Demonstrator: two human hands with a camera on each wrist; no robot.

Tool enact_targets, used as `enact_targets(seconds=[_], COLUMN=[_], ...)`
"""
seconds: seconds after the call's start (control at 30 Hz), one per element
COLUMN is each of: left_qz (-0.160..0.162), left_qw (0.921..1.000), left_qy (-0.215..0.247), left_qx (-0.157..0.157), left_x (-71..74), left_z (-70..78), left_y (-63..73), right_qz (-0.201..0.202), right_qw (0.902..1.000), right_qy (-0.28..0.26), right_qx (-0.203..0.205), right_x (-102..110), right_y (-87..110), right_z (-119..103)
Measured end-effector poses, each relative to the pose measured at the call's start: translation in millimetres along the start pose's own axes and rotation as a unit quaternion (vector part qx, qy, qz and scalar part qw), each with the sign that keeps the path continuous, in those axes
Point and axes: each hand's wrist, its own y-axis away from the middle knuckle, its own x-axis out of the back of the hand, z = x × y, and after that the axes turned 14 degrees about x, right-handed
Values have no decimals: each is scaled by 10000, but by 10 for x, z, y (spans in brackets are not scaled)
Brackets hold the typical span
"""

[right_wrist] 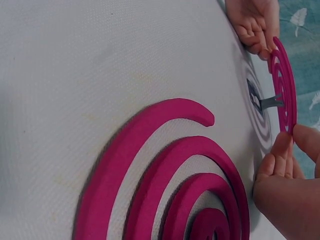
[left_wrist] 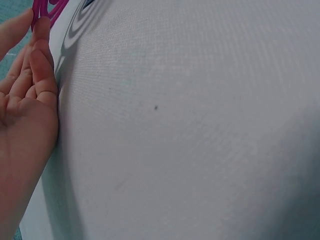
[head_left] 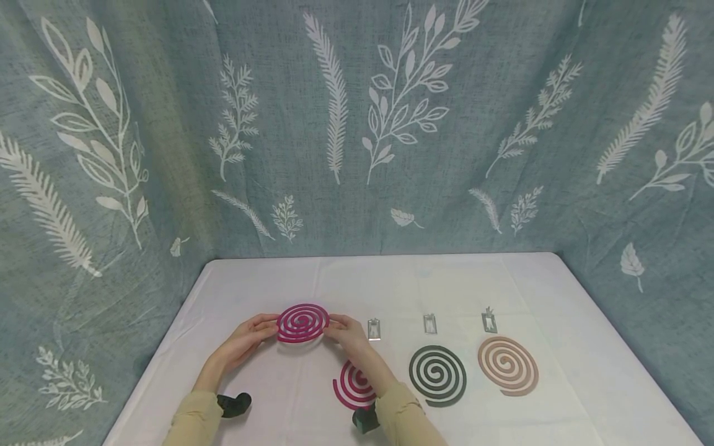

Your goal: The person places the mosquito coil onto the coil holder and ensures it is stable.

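A pink mosquito coil [head_left: 302, 321] is held level just above the table by both hands. My left hand [head_left: 241, 344] pinches its left rim between thumb and fingers, while my right hand [head_left: 350, 337] pinches the right rim. Below the coil, the right wrist view shows a metal coil stand [right_wrist: 253, 95] on the cloth. Its upright prong reaches the middle of the coil; whether it is seated there I cannot tell. A second pink coil [right_wrist: 100, 200] lies flat on the table, partly under my right forearm in the head view.
Right of my hands, a dark green coil [head_left: 437, 373] and a tan coil [head_left: 505, 362] lie flat. Behind the row of coils sit a left metal stand [head_left: 374, 329], a middle stand [head_left: 429, 323] and a right stand [head_left: 489, 321]. A patterned curtain [head_left: 357, 204] hangs behind the white table [head_left: 279, 279].
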Motion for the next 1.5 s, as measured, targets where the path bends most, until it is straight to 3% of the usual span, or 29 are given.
enact_targets(seconds=[1.5], left_qz=[44], left_qw=[9998], left_qy=[48], left_qx=[161], left_x=[-10], left_z=[57], left_y=[10], right_qz=[-38], right_qw=[9998], right_qy=[-175], right_qx=[-17], right_x=[14], right_y=[18], right_z=[-41])
